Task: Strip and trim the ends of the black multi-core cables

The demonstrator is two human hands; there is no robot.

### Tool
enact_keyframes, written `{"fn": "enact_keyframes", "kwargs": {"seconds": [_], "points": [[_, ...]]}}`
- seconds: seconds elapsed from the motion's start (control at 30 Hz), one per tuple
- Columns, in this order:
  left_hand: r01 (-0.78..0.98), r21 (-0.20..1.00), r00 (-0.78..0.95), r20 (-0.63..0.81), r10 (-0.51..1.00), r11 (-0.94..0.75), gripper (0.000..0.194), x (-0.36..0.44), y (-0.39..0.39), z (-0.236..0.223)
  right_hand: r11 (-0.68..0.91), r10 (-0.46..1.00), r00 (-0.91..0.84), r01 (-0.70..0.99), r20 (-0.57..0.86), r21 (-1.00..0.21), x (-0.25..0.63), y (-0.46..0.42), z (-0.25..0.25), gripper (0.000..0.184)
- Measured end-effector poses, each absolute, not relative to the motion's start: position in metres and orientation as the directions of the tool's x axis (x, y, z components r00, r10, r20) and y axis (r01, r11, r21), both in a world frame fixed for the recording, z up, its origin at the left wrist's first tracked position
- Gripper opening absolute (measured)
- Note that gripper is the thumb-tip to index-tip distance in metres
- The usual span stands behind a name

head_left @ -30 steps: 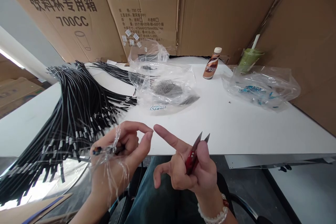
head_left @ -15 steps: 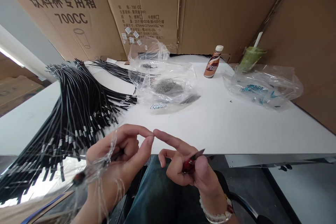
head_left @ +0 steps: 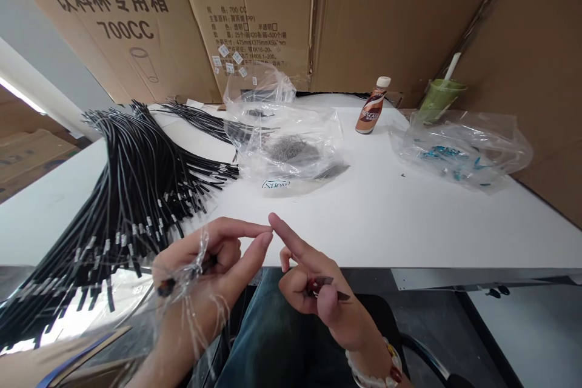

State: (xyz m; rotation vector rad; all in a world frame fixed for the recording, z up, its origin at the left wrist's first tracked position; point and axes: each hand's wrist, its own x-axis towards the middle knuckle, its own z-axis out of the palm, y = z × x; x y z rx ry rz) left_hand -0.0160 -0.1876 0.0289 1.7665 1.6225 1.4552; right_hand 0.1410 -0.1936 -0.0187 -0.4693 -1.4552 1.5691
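Observation:
My left hand (head_left: 204, 279) pinches with thumb and index fingertip; anything between those tips is too small to make out. Its curled fingers close on a black cable (head_left: 166, 287), partly hidden by clear plastic strands (head_left: 193, 303) that hang over the wrist. Small red-handled snips (head_left: 318, 285) with pointed metal blades lie in the curled fingers and thumb of my right hand (head_left: 313, 285). The right index finger stretches out, its tip at the left pinch. Both hands are above the table's front edge. A large bundle of black cables (head_left: 131, 182) lies to the left.
Behind the hands lies a clear bag (head_left: 291, 151) of fine grey pieces on the white table (head_left: 386, 218). A brown drink bottle (head_left: 373, 106), a green cup (head_left: 441, 100) and a bag with blue bits (head_left: 454, 157) stand or lie right. Cardboard boxes (head_left: 254, 12) wall the back.
The right hand has turned, so its index finger points more steeply up and the snips' blades now tip downward. The left hand has shifted slightly right, and the cable end has swung up and right.

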Motion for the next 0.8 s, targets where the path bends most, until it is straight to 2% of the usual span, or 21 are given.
{"fn": "enact_keyframes", "kwargs": {"seconds": [0.2,0.3,0.37,0.43,0.5,0.57,0.63,0.7,0.8], "points": [[0.518,0.82,-0.235,0.411,0.881,-0.244,0.011,-0.015,-0.188,0.029,0.278,0.809,-0.468,-0.228,0.355,-0.933,0.138,-0.195,-0.019,0.057],[0.492,0.843,-0.246,0.375,0.894,-0.218,0.012,-0.014,-0.188,0.031,0.371,0.803,-0.482,-0.058,0.351,-0.927,0.138,-0.191,-0.023,0.064],[0.48,0.856,-0.248,0.344,0.906,-0.194,0.012,-0.013,-0.187,0.033,0.471,0.778,-0.495,0.052,0.387,-0.881,0.137,-0.188,-0.026,0.072],[0.463,0.869,-0.237,0.31,0.92,-0.173,0.01,-0.013,-0.185,0.033,0.546,0.749,-0.509,0.112,0.424,-0.83,0.137,-0.185,-0.029,0.077],[0.423,0.89,-0.227,0.283,0.932,-0.168,0.007,-0.013,-0.183,0.031,0.545,0.747,-0.51,0.104,0.426,-0.832,0.137,-0.184,-0.031,0.076],[0.377,0.908,-0.225,0.279,0.934,-0.181,0.006,-0.011,-0.181,0.027,0.415,0.767,-0.519,-0.045,0.376,-0.909,0.136,-0.185,-0.032,0.072],[0.352,0.917,-0.22,0.277,0.935,-0.189,0.006,-0.008,-0.18,0.023,0.149,0.77,-0.544,-0.354,0.333,-0.923,0.135,-0.188,-0.034,0.069],[0.353,0.918,-0.201,0.261,0.944,-0.179,0.007,-0.005,-0.18,0.019,-0.147,0.749,-0.569,-0.642,0.34,-0.753,0.133,-0.189,-0.035,0.069],[0.36,0.922,-0.19,0.22,0.957,-0.141,0.009,-0.001,-0.182,0.017,-0.391,0.733,-0.567,-0.804,0.377,-0.448,0.13,-0.188,-0.036,0.075]]}}
